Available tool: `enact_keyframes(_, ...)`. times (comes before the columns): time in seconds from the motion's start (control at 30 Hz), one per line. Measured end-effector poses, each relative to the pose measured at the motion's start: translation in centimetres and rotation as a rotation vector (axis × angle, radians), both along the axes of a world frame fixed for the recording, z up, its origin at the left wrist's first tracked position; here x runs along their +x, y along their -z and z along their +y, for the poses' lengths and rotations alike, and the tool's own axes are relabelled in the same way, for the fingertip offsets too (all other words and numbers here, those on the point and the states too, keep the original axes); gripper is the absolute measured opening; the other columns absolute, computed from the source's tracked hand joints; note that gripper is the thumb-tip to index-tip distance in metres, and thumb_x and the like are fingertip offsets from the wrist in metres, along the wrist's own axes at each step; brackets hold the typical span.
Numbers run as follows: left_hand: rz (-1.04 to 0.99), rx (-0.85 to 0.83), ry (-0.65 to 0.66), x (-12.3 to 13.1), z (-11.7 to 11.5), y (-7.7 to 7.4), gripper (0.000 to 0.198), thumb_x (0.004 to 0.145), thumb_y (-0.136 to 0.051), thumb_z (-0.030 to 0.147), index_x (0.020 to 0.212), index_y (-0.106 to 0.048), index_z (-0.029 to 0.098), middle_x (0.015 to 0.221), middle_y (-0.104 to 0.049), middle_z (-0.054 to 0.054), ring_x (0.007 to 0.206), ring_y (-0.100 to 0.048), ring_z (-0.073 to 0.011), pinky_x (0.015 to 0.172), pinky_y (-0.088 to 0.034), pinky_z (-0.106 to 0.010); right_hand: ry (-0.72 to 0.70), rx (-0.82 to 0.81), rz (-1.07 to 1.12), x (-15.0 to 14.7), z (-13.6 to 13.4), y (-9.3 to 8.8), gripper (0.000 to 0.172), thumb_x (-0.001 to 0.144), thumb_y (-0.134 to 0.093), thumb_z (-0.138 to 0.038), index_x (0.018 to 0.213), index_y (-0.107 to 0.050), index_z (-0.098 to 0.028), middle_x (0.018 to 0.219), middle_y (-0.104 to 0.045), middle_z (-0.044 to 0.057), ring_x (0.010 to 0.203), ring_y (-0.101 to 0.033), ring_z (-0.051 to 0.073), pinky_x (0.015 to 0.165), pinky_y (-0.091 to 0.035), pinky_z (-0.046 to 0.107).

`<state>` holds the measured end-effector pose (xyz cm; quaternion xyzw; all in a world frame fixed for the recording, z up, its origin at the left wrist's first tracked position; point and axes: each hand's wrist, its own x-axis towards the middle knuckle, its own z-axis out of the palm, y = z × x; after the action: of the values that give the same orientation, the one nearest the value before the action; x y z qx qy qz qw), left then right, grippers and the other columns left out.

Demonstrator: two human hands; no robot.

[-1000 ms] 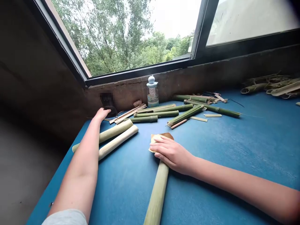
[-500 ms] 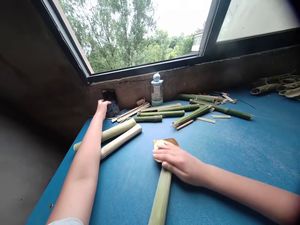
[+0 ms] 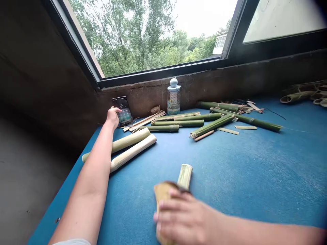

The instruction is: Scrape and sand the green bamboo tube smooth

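Note:
Across the split bamboo strip [image 3: 185,176], my right hand [image 3: 184,214] is closed on a piece of sandpaper [image 3: 163,192], tan with a dark curled edge. This hand is blurred by motion and hides most of the strip, whose far end shows above it. My left hand [image 3: 112,117] reaches to the back left and is closed at the left edge of a phone [image 3: 124,110], with one digit over its lit screen. The phone leans upright against the wall. Its grip behind the phone is hidden.
Two pale bamboo lengths [image 3: 134,152] lie beside my left forearm on the blue table [image 3: 230,190]. Green bamboo pieces [image 3: 178,123] and thin strips lie along the back. A lidded bottle [image 3: 173,98] stands below the window. More bamboo [image 3: 297,97] lies at far right.
My right hand and the sandpaper have moved toward me along the bamboo strip, uncovering its far end. The phone's screen, dark before, is lit. My left hand stays at the phone.

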<state>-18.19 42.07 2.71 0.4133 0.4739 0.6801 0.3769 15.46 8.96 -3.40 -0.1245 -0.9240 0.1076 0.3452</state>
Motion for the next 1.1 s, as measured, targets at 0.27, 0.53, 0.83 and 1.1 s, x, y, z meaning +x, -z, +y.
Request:
enact_keyframes(0.27,0.017,-0.021,-0.002,0.1,-0.1,0.0,0.031,0.099,-0.063,0.034,0.122,-0.061,0.014,0.116,-0.064,-0.01,0.096,-0.066,-0.0211,0.081,-0.058,-0.039,0.221,-0.352,-0.113,1.2,1.7,-1.5,0.037,0.106,-0.04,-0.034,0.129,-0.064,-0.02,0.137,-0.067,0.008,0.138,-0.051,0.022,0.124,-0.029,0.046)
enact_keyframes(0.53,0.019,-0.003,-0.032,-0.4,0.0,0.1,0.028,0.099,-0.062,0.034,0.118,-0.063,0.013,0.112,-0.065,-0.009,0.093,-0.066,-0.0199,0.08,-0.058,-0.037,0.232,-0.301,-0.085,1.0,1.6,-1.4,0.035,0.105,-0.04,-0.032,0.119,-0.068,-0.017,0.125,-0.073,0.009,0.127,-0.06,0.022,0.116,-0.042,0.042)
enact_keyframes(0.83,-0.01,0.016,-0.088,-1.1,1.0,0.2,0.031,0.099,-0.062,0.036,0.12,-0.062,0.014,0.118,-0.063,-0.009,0.1,-0.064,-0.0232,0.085,-0.057,-0.041,0.153,-0.321,-0.16,0.6,1.8,-1.7,0.038,0.106,-0.039,-0.033,0.125,-0.067,-0.015,0.136,-0.067,0.01,0.136,-0.053,0.023,0.12,-0.038,0.045)
enact_keyframes(1.1,-0.009,0.045,0.035,-0.4,0.6,0.2,0.031,0.099,-0.061,0.038,0.117,-0.063,0.013,0.114,-0.064,-0.009,0.097,-0.065,-0.0216,0.084,-0.057,-0.04,-0.015,-0.278,-0.223,0.7,1.4,-2.7,0.039,0.106,-0.042,-0.034,0.132,-0.062,-0.014,0.14,-0.064,0.009,0.139,-0.051,0.021,0.122,-0.034,0.039)
